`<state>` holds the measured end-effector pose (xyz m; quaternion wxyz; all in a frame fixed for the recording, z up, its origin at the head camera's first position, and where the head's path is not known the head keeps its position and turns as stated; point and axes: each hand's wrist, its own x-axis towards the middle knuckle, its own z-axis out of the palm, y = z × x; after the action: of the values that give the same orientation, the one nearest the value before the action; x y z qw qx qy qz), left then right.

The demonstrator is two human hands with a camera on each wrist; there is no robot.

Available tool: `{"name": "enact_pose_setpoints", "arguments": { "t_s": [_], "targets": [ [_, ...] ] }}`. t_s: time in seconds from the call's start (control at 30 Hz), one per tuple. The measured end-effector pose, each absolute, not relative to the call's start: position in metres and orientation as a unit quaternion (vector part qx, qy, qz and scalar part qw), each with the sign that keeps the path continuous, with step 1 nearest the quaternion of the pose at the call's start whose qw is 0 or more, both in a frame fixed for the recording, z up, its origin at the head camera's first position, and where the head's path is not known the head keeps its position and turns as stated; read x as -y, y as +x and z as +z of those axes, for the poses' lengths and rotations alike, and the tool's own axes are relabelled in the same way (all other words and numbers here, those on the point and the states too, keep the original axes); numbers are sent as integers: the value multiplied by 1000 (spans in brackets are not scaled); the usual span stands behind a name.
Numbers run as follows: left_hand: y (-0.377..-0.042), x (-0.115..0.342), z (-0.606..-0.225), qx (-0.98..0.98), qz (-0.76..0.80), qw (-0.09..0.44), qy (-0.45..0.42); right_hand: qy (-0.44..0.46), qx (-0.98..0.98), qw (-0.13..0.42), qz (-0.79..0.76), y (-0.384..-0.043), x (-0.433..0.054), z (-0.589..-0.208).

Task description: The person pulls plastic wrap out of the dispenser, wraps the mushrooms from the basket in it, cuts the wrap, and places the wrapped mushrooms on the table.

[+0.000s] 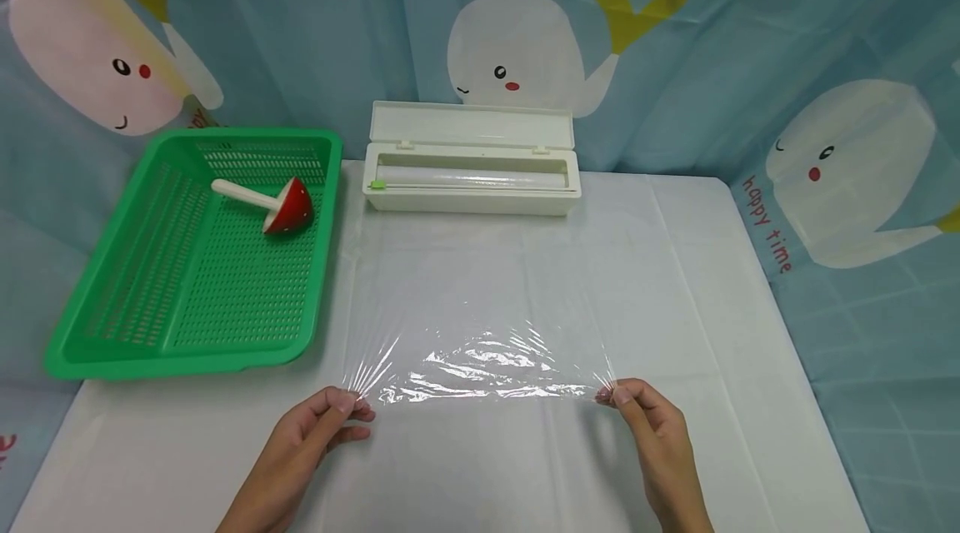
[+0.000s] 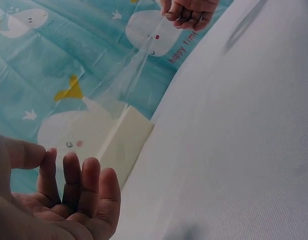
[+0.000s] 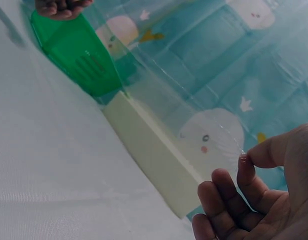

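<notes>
head view: clear film (image 1: 487, 371) stretches toward six o'clock from the white box (image 1: 472, 202); left hand (image 1: 307, 437), at the film's seven o'clock, and right hand (image 1: 656, 437), at its five o'clock, each pinch a near corner between thumb and forefinger. creases fan from both pinches. recommended: even tension on both sides, near edge level, no jerk that could tear it.

White table (image 1: 735, 333) with faint creases, rounded corner at two o'clock, green plastic basket (image 1: 187, 364) with slotted sides at ten o'clock, long pale box (image 1: 472, 202) at twelve o'clock near the far edge, lid (image 1: 472, 127) raised, standing just beside the basket.
</notes>
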<state>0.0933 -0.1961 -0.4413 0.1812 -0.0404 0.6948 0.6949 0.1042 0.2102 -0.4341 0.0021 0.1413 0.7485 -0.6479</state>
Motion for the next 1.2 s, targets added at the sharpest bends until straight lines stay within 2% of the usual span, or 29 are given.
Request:
{"name": "enact_pose_setpoints", "arguments": {
  "t_s": [0.87, 1.2],
  "targets": [
    [98, 198, -440, -699, 695, 167, -22, 140, -758, 6, -637, 109, -210, -427],
    [100, 195, -442, -697, 695, 174, -46, 143, -759, 5, -635, 109, -209, -427]
  ]
}}
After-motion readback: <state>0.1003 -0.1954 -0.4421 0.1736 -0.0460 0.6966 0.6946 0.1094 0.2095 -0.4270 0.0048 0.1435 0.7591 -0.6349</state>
